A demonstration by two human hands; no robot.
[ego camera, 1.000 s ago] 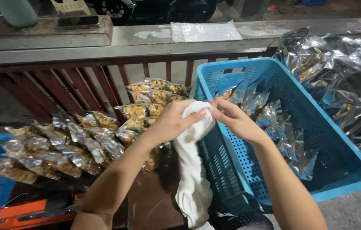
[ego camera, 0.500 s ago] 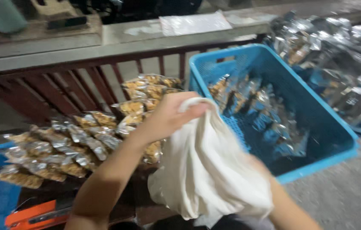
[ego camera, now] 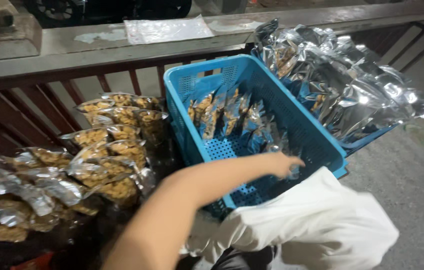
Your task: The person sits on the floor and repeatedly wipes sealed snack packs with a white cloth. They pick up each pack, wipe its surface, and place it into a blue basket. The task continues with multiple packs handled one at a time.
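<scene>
My left forearm reaches from the lower left across to the right. My left hand (ego camera: 283, 165) hovers over the near rim of a blue perforated plastic basket (ego camera: 192, 82), which holds several clear and silver snack packets (ego camera: 224, 116). The fingers point right and lie against the top edge of a white cloth bag (ego camera: 322, 222) that bulges just below the basket. Motion blur hides whether the fingers pinch the cloth. My right hand is out of sight, below or behind the bag.
A heap of snack packets (ego camera: 107, 145) lies to the left of the basket. A pile of empty silver foil bags (ego camera: 352, 90) fills a second basket on the right. Behind run a red slatted railing (ego camera: 47, 95) and a concrete ledge (ego camera: 72, 47).
My view swung right and down. The white bag dropped from in front of the basket to its lower right, my left hand moved right over the basket rim, and my right hand left the view.
</scene>
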